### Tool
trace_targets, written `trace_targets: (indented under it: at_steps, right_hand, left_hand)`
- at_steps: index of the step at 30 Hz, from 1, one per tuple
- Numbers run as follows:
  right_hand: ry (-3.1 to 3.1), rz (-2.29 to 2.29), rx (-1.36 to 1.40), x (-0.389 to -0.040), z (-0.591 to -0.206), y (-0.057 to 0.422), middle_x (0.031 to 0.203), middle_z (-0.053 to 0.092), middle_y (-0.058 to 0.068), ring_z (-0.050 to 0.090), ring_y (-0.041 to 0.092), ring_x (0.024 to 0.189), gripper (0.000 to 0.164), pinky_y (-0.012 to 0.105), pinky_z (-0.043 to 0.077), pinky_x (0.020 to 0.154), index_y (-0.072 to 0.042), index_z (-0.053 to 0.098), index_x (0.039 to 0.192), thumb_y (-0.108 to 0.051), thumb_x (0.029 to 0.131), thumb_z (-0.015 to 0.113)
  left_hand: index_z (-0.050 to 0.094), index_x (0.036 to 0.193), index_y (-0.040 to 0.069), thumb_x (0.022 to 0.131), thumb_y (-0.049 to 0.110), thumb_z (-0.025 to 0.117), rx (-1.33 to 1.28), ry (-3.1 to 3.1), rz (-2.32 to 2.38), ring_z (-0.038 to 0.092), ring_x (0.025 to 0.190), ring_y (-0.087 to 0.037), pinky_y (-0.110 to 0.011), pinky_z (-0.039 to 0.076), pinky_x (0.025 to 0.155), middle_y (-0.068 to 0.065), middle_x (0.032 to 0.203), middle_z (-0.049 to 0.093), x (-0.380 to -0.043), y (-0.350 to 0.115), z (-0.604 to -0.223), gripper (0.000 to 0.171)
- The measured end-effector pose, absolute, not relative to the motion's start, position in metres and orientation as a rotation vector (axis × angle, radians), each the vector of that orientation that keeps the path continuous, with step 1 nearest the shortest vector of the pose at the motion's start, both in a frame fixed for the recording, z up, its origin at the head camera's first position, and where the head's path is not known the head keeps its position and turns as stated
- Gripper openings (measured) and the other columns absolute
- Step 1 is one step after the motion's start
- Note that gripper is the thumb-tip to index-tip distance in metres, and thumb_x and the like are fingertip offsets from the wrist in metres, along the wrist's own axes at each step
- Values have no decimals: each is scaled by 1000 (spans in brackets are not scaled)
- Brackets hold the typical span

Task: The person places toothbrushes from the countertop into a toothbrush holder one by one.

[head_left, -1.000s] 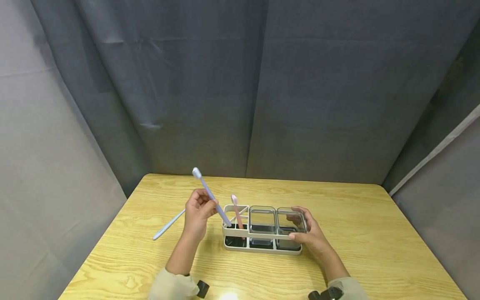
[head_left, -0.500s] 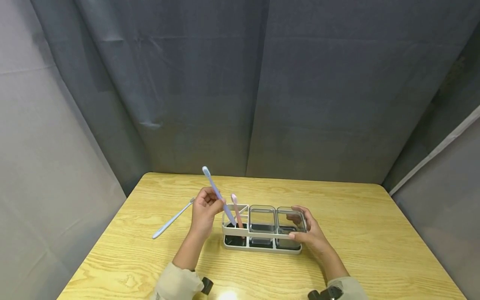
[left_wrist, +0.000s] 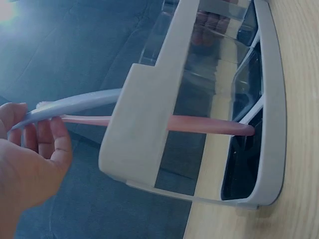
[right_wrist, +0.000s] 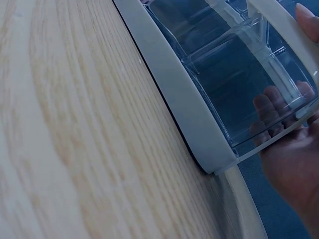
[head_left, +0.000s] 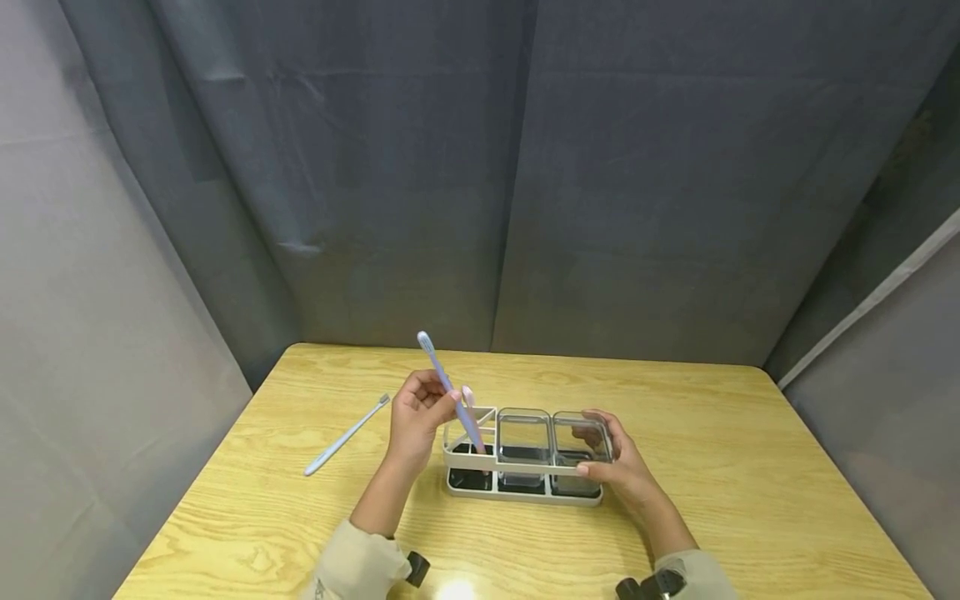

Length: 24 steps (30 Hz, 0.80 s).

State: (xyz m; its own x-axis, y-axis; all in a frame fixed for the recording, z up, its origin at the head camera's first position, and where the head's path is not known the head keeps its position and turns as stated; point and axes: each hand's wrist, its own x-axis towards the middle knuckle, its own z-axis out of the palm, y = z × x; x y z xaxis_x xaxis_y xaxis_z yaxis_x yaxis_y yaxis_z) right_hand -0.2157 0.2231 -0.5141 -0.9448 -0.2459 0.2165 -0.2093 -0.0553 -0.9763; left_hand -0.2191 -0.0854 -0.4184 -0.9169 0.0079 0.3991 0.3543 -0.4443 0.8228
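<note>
My left hand [head_left: 415,423] pinches a purple toothbrush [head_left: 439,370] by its handle, bristle end up and tilted left. Its lower end is at the left section of a white toothbrush holder [head_left: 525,500]; in the left wrist view, the holder's upper band [left_wrist: 142,119] hides that end. A pink toothbrush [left_wrist: 209,124] stands in this left section, its handle end on the black base. My right hand [head_left: 628,471] grips the holder's right end, thumb in front and fingers behind. Two clear cups [head_left: 523,440] sit in the middle and right sections.
A light blue toothbrush [head_left: 341,440] lies on the wooden table [head_left: 750,467], left of my left hand. Grey curtains [head_left: 637,208] hang behind the table and at both sides.
My left hand has moved right with the purple toothbrush, bringing its lower end across the holder's left section close to the pink one. The right hand stays on the holder.
</note>
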Motion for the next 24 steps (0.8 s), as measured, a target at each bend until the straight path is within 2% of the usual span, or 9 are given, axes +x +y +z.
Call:
trace_targets:
  at_steps: [4,12,17,24]
  right_hand:
    - [2142,-2210,-502,-217,-514,223,127,44,27,39,38,119,78,59,23,100,-3,30,138,3,71,70]
    - [2176,-2189,-512,-217,-515,222,127,46,27,41,38,119,77,56,23,101,-3,31,138,2,71,71]
    - [2178,-2184,-519,-217,-514,222,127,46,27,42,37,119,77,48,26,102,-2,31,138,2,71,70]
    - [2180,-2192,-544,-217,-514,222,125,46,27,42,37,118,77,40,30,101,-2,31,137,3,71,70]
  left_hand:
    - [42,106,-15,81,-10,63,-515,-1595,-2432,55,75,-14,-26,54,65,-9,87,52,-219,-83,-421,33]
    - [48,97,-12,83,-1,66,-487,-1708,-2399,58,76,-16,-29,54,67,-14,88,55,-220,-85,-427,25]
    - [53,94,-9,86,4,66,-509,-1835,-2336,61,75,-17,-33,54,69,-11,87,58,-220,-87,-431,20]
    - [59,89,-6,78,-2,71,-456,-2067,-2101,57,76,-17,-25,50,68,-11,84,61,-222,-91,-435,16]
